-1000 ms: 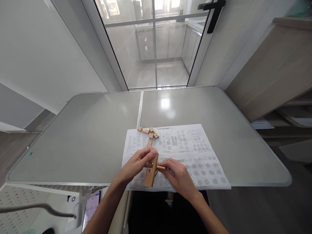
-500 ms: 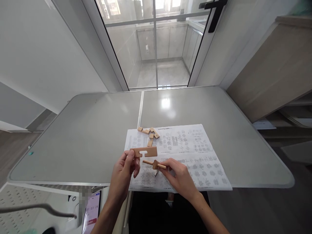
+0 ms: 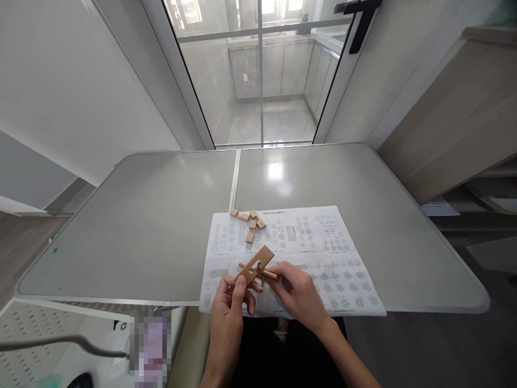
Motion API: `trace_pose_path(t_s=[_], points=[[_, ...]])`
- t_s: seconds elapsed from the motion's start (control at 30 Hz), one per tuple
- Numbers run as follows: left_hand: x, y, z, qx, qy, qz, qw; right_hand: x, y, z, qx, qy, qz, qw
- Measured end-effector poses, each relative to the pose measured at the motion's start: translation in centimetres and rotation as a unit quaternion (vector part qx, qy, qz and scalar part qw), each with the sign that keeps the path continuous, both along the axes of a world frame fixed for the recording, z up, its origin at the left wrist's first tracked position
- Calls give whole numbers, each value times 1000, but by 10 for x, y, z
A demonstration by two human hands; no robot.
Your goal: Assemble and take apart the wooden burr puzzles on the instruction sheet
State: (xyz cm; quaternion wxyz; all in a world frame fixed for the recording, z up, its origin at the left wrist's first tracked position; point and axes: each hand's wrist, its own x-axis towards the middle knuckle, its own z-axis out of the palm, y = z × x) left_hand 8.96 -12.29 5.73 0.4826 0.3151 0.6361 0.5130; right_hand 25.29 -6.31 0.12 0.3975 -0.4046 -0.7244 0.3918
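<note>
Your left hand [image 3: 228,304] pinches the near end of a flat wooden plate [image 3: 253,266] with a long slot cut in it. Your thumb lies on top and your fingers curl under it. The plate is lifted off the paper and tilts up and away toward the right.

Your right hand [image 3: 297,293] pinches a thin wooden peg [image 3: 267,274] between thumb and fingertips. The peg lies almost flat and points left. It crosses the plate at the slot, and its far end sticks out on the plate's left side. I cannot tell if it goes through the slot or just behind it.

Both hands are close together, just above the near part of a big paper sheet [image 3: 323,253] full of small drawings. The sheet lies on the grey bench [image 3: 141,226].

Some small wooden blocks [image 3: 249,222] lie in a little bunch at the far left edge of the sheet, well apart from your hands.
</note>
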Motion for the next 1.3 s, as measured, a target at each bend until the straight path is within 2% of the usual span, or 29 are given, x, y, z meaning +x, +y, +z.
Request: trace_pose_path(t_s=[0.1, 0.27, 0.47, 0.63, 0.87, 1.03, 1.3], points=[[5, -4, 1, -11, 33, -9, 999, 0, 0, 1, -5, -3, 2, 1000], [5, -6, 1, -34, 79, -67, 994, 1, 0, 0, 0, -16, -3, 1000], [4, -3, 7, -18, 67, -96, 993, 1, -1, -1, 1, -19, -2, 1000], [3, -1, 10, -27, 41, -145, 988, 1, 0, 4, 2, -12, 1, 1000], [-5, 7, 8, -32, 68, -144, 987, 1, 1, 5, 17, -18, 1, 1000], [-9, 7, 7, -47, 77, -179, 980, 1, 1, 2, 21, -12, 2, 1000], [-12, 7, -7, -69, 69, -194, 976, 1, 1, 1, 22, -11, 4, 1000]])
